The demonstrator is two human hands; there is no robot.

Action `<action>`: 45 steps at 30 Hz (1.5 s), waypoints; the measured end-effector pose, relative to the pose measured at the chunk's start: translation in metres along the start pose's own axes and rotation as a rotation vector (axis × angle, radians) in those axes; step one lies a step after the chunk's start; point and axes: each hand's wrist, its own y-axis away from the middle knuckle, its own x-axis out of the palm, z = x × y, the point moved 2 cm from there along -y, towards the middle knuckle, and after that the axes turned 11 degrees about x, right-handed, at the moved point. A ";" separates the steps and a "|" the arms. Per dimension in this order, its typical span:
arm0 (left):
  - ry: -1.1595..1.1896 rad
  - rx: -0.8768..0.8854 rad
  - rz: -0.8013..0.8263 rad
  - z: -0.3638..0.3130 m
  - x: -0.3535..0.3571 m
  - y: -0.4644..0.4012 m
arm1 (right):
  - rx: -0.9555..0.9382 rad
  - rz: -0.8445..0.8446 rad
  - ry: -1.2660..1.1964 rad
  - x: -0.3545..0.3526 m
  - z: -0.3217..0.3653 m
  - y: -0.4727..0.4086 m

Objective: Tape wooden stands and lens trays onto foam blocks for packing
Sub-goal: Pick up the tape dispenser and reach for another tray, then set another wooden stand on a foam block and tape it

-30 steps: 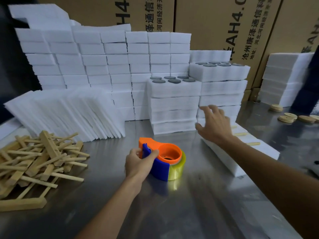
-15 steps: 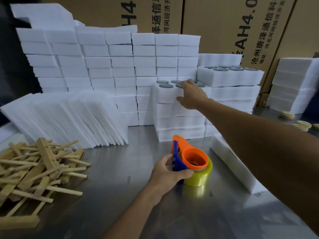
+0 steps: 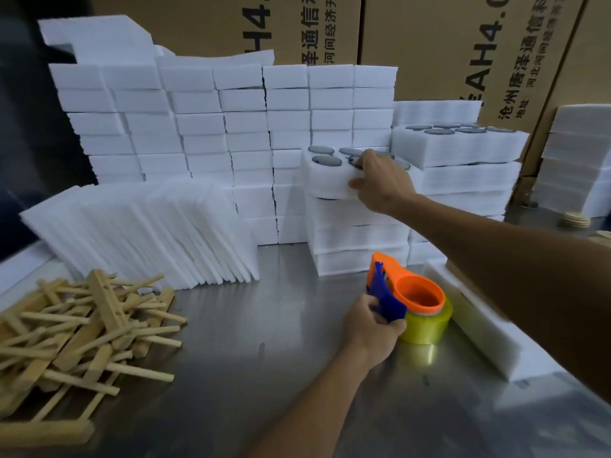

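Right hand – lens tray

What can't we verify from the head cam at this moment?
- Lens tray top: the right hand covers part of it, so the lens count is unclear.
- Tape dispenser handle: hidden by the left hand.
- Foam block at right: partly behind the right forearm.
- Wooden stands: pile cut off by the left edge.
- Box print: cropped at the top.
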 end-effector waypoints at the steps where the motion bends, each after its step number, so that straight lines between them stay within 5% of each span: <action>1: 0.006 -0.010 0.043 -0.001 0.003 -0.001 | -0.014 -0.015 -0.014 -0.003 0.002 0.005; 5: 0.127 -0.087 0.044 -0.008 -0.005 0.003 | -0.096 -0.067 -0.050 -0.019 0.015 0.035; 10: 0.700 -0.207 -0.247 -0.031 -0.068 0.015 | -0.195 -0.141 -0.042 -0.032 0.028 0.089; 15: 0.921 -0.110 -0.353 -0.047 -0.143 0.046 | -0.245 -0.123 -0.076 -0.035 0.035 0.151; 26: 0.603 -0.211 -0.416 -0.022 -0.170 0.132 | -0.260 0.153 -0.202 -0.009 0.040 0.276; 31: 0.508 -0.210 -0.490 0.002 -0.177 0.161 | -0.055 -0.116 -0.466 -0.008 0.002 0.281; 36: 0.529 -0.271 -0.465 0.010 -0.170 0.176 | 0.478 0.497 -0.728 0.022 -0.032 0.276; 39: 0.494 -0.287 -0.450 0.012 -0.165 0.179 | 0.490 0.536 -0.826 0.035 -0.034 0.286; 45: -0.196 -0.189 -0.507 0.014 -0.179 0.182 | 0.523 0.416 -0.805 0.039 -0.033 0.285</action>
